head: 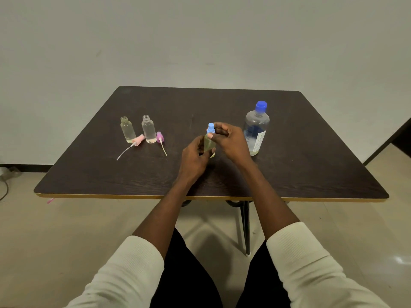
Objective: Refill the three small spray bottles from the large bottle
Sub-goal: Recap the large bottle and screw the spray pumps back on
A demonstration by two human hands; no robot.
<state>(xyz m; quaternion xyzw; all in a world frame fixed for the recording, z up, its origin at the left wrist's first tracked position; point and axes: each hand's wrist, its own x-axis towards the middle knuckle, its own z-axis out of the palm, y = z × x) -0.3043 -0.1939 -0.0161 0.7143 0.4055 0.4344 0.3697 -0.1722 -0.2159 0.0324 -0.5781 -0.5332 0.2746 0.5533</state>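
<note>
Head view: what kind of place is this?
Probably a bare indoor room set up for recording, not a kitchen or lab: a dark folding-style table against a plain white wall, a tiled floor, nothing else but bottles.

A single head-worn wide-angle view looks forward and down from the seated person's height, facing twelve o'clock across the dark table [289,174] toward the wall [200,36], at arm's reach.

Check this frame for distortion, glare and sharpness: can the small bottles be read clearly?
Head view: wide-angle bowing splays the table edges; soft, even light, with glare only on the floor at lower right; the two open bottles are sharp enough, but the blue-capped bottle is mostly hidden by the left hand and right hand.
</note>
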